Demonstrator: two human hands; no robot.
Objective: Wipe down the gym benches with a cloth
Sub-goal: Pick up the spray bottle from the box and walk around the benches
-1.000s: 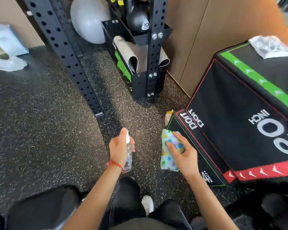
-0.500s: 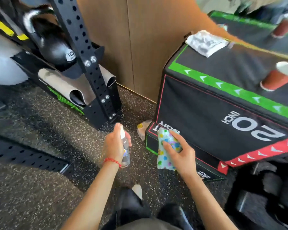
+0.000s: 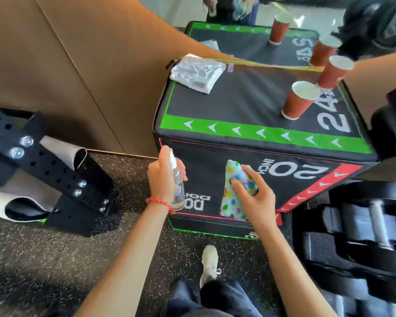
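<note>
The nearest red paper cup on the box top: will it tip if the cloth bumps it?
Probably. The red paper cup stands tall on a narrow base and looks empty, so likely light. It would probably topple or slide on the box top.

Floor: dark speckled rubber flooring (image 3: 44, 259).
Wall: tan panelled wall (image 3: 78, 65) rising directly behind the floor.
Rack: black perforated steel rack (image 3: 39, 161) left of the wall's base, standing on the floor.
Mirror: upper right of the wall, reflecting bright daylight.
</note>
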